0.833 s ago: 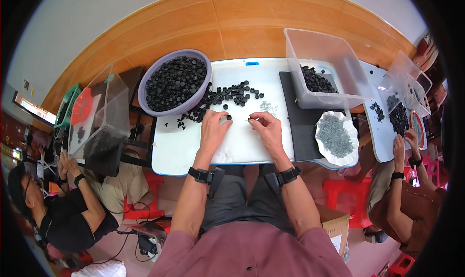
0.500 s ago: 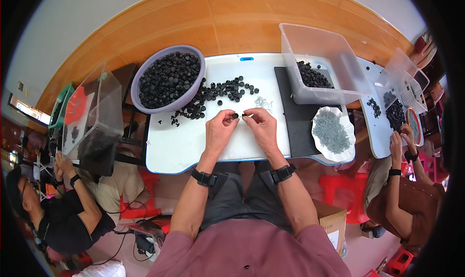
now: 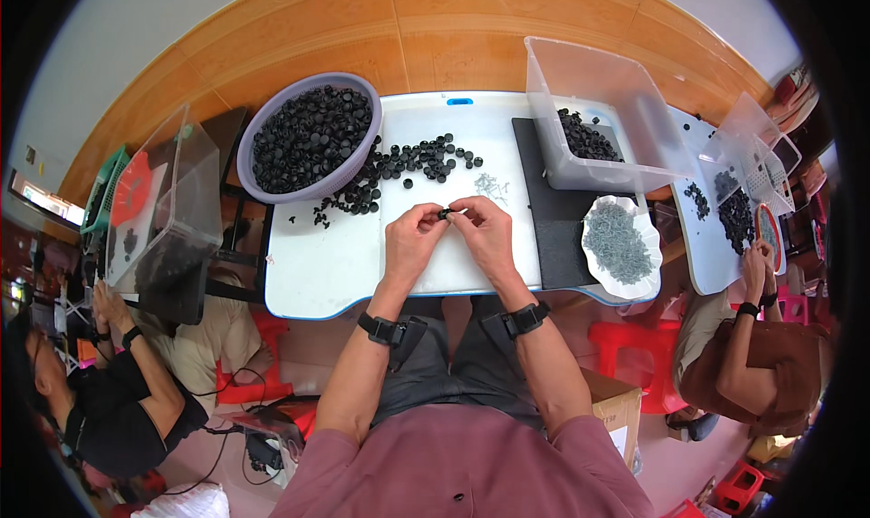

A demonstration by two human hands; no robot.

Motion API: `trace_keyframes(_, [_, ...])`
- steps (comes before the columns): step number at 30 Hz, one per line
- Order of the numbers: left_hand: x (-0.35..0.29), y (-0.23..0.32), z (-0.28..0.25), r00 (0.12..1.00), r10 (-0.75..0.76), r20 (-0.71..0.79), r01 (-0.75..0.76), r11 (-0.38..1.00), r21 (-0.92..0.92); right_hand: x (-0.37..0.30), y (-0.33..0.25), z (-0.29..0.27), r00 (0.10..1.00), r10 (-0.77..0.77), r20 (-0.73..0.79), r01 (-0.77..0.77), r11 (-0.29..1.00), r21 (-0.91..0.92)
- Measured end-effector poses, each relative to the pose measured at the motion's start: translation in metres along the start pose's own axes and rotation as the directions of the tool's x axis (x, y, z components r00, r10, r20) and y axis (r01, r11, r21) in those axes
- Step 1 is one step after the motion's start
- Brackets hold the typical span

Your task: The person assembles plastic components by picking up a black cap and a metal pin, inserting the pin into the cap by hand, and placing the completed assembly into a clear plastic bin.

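Observation:
Over the white table (image 3: 308, 273), my left hand (image 3: 414, 243) and my right hand (image 3: 484, 238) meet fingertip to fingertip. Both pinch a small round black cap (image 3: 444, 213) between them; my fingers partly cover it, and any second piece there is too small to make out. Just beyond my hands lie loose black caps (image 3: 428, 159). Beside these is a little heap of thin, pale grey pin-like pieces (image 3: 492, 187). Smaller black bits (image 3: 321, 217) are scattered to the left of my left hand.
A purple basket (image 3: 246, 155) heaped with black caps stands at the back left. On the right, a clear bin (image 3: 625, 175) holds black parts near a dark mat (image 3: 557, 246). A white scalloped bowl (image 3: 651, 278) contains grey pieces. Co-workers sit at both sides.
My fingertips have come together, closing the small gap between the black pieces they held apart. The whole view has shifted slightly.

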State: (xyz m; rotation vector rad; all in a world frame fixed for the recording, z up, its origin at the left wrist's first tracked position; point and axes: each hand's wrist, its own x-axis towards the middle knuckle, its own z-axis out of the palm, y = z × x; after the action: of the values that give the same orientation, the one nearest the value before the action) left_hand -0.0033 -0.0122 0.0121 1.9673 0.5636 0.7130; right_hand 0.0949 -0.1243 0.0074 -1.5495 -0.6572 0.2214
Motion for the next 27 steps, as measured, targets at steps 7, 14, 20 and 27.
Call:
trace_keyframes(7, [0.0005,-0.0026,0.0017,0.999,0.031,-0.016,-0.031,0.999,-0.010,0.0007,-0.0003,0.0008,1.000,-0.020,-0.003,0.019,0.999,-0.043])
trace_keyframes(14, [-0.0001,-0.0023,-0.0023,0.998,0.053,0.019,-0.054,0.998,0.034,0.0006,0.0018,0.0005,0.999,-0.015,0.042,0.015,1.000,-0.008])
trace_keyframes(20, [-0.0003,-0.0055,-0.0011,0.998,0.055,0.028,-0.055,0.998,-0.012,-0.0024,0.0059,-0.0022,0.997,0.076,0.015,-0.077,0.992,0.101])
trace_keyframes(27, [-0.0009,-0.0002,-0.0030,0.998,0.008,0.055,-0.006,0.999,-0.049,-0.0038,0.0007,-0.0020,0.999,-0.007,-0.034,0.008,0.999,0.031])
